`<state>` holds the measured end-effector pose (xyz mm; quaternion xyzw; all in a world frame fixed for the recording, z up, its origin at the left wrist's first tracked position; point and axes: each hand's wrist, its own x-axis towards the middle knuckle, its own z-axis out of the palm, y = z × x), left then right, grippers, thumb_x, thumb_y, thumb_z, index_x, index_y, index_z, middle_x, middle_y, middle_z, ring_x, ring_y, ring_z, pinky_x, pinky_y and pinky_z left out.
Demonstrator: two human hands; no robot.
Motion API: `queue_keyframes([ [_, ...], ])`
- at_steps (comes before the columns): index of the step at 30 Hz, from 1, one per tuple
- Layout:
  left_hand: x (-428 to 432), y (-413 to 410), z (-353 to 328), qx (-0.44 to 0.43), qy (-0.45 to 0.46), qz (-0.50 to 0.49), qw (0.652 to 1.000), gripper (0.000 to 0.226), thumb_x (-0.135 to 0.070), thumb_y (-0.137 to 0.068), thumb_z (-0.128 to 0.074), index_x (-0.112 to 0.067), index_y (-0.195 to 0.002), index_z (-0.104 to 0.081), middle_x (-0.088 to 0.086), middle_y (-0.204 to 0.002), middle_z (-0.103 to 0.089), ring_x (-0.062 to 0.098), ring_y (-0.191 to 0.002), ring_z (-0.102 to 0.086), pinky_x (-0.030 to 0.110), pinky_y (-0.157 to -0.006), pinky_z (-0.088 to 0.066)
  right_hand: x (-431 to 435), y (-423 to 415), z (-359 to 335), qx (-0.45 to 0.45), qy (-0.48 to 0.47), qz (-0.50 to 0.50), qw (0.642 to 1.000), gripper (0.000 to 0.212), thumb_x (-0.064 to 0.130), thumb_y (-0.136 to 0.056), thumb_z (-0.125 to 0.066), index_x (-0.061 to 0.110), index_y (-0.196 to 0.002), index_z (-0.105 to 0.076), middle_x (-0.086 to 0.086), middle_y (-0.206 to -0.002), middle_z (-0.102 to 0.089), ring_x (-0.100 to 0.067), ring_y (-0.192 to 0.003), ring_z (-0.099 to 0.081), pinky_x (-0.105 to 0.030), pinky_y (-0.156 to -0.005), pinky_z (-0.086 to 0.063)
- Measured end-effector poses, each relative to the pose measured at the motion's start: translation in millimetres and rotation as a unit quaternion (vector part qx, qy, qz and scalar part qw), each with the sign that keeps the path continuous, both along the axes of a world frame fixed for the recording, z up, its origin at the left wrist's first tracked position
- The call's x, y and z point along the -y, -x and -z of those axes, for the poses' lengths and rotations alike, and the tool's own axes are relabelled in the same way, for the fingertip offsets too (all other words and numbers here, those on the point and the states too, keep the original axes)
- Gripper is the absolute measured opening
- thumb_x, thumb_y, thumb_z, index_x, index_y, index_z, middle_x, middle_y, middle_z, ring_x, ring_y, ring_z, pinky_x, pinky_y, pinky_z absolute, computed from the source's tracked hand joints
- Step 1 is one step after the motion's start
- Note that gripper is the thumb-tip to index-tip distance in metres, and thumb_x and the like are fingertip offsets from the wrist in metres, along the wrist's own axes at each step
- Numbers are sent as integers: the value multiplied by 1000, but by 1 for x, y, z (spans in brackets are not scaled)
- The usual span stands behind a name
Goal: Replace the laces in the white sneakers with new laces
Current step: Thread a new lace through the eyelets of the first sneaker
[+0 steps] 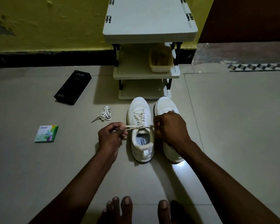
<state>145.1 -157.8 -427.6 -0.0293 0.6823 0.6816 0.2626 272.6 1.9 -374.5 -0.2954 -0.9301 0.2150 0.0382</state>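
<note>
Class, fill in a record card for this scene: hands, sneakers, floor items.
left hand: pinches one end of the lace
right hand: pinches the other end
laced sneaker: ends stretched taut sideways
other sneaker: beside it, partly behind right hand
loose lace: bundled on floor, left of sneakers
floor items: black box, packet

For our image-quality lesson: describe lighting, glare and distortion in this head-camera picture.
Head view: dim overall; bright glare on the grey tiled floor by the right white sneaker's heel; the cream plastic shoe rack shadows leftward, its top swollen by wide-angle perspective.
</note>
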Motion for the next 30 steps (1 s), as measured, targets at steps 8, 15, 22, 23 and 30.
queue_keyframes([
  [8,2,0,2,41,-33,-8,999,16,9,-91,-64,-4,-84,-68,2,-56,-64,14,-53,-56,24,-58,-46,1,1,-2,5,-6,-5,1000,10,20,-76,-67,18,-83,-74,-5,-79,-68,-27,-83,-60,-35,-74,-51],
  [15,1,0,1,41,-25,-6,999,15,8,-91,-65,-4,-82,-68,0,-56,-63,12,-51,-57,29,-65,-39,1,1,0,3,-2,-2,1000,8,20,-76,-66,19,-80,-73,-3,-77,-67,-26,-80,-60,-35,-75,-51],
  [22,3,1,2,-20,21,33,999,7,2,-90,-70,-3,-88,-72,8,-65,-65,15,-56,-60,30,-63,-46,-3,1,7,-11,8,-29,999,8,17,-81,-66,16,-81,-75,-5,-76,-69,-26,-80,-60,-38,-73,-51],
  [23,4,1,1,-40,30,42,998,5,1,-91,-70,-3,-90,-73,11,-69,-66,16,-57,-62,28,-60,-50,-4,0,9,-13,12,-37,999,9,18,-82,-67,17,-82,-76,-4,-77,-70,-26,-80,-61,-38,-74,-51],
  [30,4,-2,-2,-104,57,67,991,6,-1,-93,-68,0,-96,-73,15,-75,-68,11,-57,-64,20,-58,-54,1,-2,16,0,2,-40,999,15,28,-88,-63,26,-93,-77,0,-89,-74,-24,-94,-63,-40,-95,-34],
])
